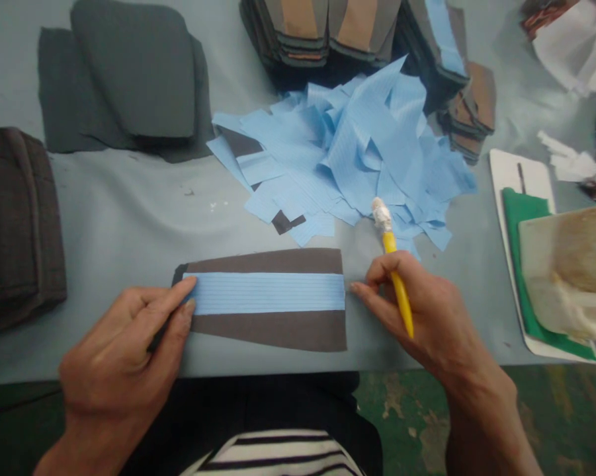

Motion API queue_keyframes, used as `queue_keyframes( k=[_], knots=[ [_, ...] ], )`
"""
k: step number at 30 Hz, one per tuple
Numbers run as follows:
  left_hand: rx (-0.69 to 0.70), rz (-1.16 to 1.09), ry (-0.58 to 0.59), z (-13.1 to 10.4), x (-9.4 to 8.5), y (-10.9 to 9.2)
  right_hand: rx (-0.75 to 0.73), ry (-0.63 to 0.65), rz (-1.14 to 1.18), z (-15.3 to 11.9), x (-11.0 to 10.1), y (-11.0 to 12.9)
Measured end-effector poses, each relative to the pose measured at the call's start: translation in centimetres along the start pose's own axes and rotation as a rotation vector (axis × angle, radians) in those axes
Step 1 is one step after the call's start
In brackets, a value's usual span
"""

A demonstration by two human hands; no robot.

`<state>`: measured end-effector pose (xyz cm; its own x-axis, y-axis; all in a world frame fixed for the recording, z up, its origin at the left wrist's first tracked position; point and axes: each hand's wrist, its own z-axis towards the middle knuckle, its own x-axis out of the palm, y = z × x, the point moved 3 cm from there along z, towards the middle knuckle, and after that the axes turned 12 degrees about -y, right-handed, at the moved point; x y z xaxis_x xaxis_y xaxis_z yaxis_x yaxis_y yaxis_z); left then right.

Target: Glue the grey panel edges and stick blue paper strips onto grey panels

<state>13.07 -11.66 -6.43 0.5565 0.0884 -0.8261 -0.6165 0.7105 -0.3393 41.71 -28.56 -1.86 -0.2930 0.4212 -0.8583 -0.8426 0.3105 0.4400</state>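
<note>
A grey-brown fabric piece (pixel 278 334), wider at its right end, lies flat near the table's front edge. Along its middle runs a striped light-blue strip (pixel 268 293). My left hand (pixel 129 347) pinches the narrow left end, with forefinger and thumb at the blue strip. A yellow brush (pixel 399 284) with a white-caked tip is tucked in my right hand (pixel 421 307), tip pointing away from me. The thumb and forefinger of that hand come together just beside the strip's right end; whether they touch it I cannot tell.
Loose light-blue strips (pixel 362 145) lie heaped behind the piece. Stacked fabric pieces (pixel 302 33) stand at the back, dark-grey panels (pixel 133 73) at back left, and a brown checked stack (pixel 17 225) at left. On the right, a white board (pixel 501 172) bears green material and a stained pale container (pixel 570 264).
</note>
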Motion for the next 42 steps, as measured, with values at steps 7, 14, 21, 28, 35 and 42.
queue_keyframes(
  k=[7, 14, 21, 28, 35, 42],
  knots=[
    [0.023, -0.02, -0.025, 0.2, 0.0, -0.3, -0.111, -0.168, 0.122, 0.4, 2.1, 4.4],
    [-0.009, -0.093, -0.006, 0.2, 0.0, -0.5, -0.267, -0.288, 0.059, 2.8, 6.4, 8.6],
    [-0.007, -0.1, -0.001, 0.3, -0.1, -0.6, -0.37, -0.253, -0.086, 3.7, 8.7, 6.9],
    [-0.028, -0.094, 0.008, 0.2, -0.1, -0.5, -0.411, -0.23, -0.153, 3.5, 7.6, 5.3],
    [-0.021, -0.087, -0.015, 0.2, 0.0, -0.5, -0.417, -0.271, -0.279, 2.9, 5.9, 2.7],
    [-0.007, -0.072, -0.028, 0.3, -0.2, -0.4, -0.457, -0.371, -0.321, 2.9, 4.8, 1.5]
  ],
)
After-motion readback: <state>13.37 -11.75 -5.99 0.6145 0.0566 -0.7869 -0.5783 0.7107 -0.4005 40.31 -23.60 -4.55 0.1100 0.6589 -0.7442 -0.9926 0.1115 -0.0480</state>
